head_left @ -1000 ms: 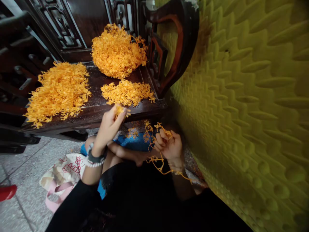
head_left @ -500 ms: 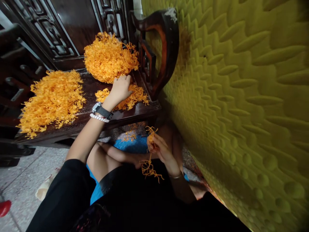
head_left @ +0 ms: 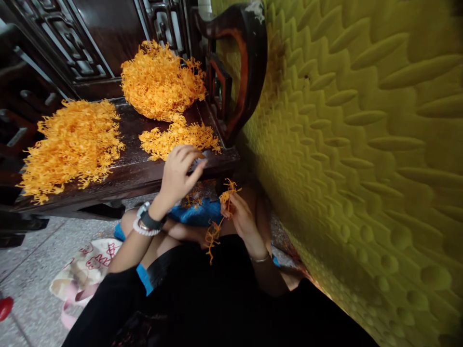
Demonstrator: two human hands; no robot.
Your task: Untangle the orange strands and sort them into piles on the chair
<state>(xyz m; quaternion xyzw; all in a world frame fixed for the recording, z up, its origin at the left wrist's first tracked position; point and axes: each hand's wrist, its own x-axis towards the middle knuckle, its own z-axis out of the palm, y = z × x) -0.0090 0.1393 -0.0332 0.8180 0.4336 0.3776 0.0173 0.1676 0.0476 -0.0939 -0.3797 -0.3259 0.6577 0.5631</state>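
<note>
My left hand (head_left: 182,172), with a watch and a beaded bracelet at the wrist, is in the air at the bench's front edge. Its thumb stands apart from the curled fingers, and I see nothing between them. Just behind it lies a small spread of orange branching plastic pieces (head_left: 197,137). Over my lap, my right hand (head_left: 243,217) is closed, pinching a bunch of orange branching pieces (head_left: 228,192). A thin strand (head_left: 212,236) of them dangles below that hand.
On the dark wooden bench (head_left: 132,137) rest a rounded orange heap (head_left: 162,82) at the back and a wider heap (head_left: 74,144) at left. A curved armrest (head_left: 253,72) adjoins the yellow textured wall (head_left: 343,144). A cloth bag (head_left: 88,265) lies on the floor.
My left hand has drawn back from the small spread of orange pieces toward my lap. My right hand stays nearly in place, its dangling strand swung leftward. More of the cloth bag shows.
</note>
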